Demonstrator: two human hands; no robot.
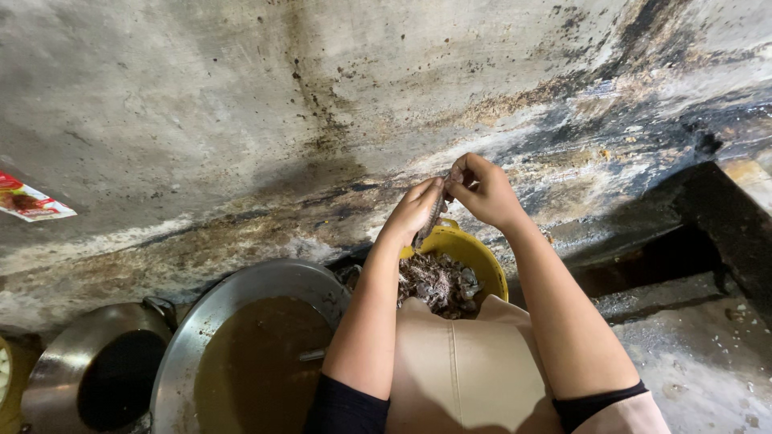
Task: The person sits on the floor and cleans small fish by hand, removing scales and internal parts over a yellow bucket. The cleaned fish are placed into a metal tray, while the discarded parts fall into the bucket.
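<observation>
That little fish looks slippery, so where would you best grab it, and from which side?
Grip the small fish along its slim body, from both sides at once. It hangs nearly upright over the yellow bucket: the left hand pinches the lower body, the right hand the top end.

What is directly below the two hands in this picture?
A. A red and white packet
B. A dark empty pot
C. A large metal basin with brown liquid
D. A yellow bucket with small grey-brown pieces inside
D: both the left hand and the right hand hold a small fish above the yellow bucket of grey-brown pieces; the metal basin sits further left.
</observation>
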